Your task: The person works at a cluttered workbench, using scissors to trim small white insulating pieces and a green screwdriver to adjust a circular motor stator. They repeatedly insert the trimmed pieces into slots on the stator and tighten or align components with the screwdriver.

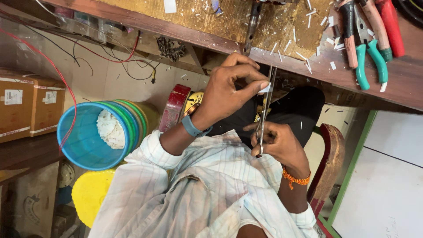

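My left hand (pixel 229 90), with a grey-blue band on its wrist, pinches a small white strip (pixel 265 88) between thumb and fingertips. The strip sits against the blades of slim metal scissors (pixel 267 103). My right hand (pixel 282 145), an orange thread tied around its wrist, grips the scissors by the handles, blades pointing up towards the wooden workbench (pixel 282 26). Both hands are over my lap, just below the bench edge. Whether the blades are cutting the strip is not clear.
Several white clippings lie on the bench. Green-handled pliers (pixel 370 57) and red-handled tools (pixel 390 26) rest at its right end. A stack of coloured tubs (pixel 83 136) holding white scraps stands to the left, beside cardboard boxes (pixel 31 105), a yellow disc (pixel 90 191) and red wire (pixel 57 75).
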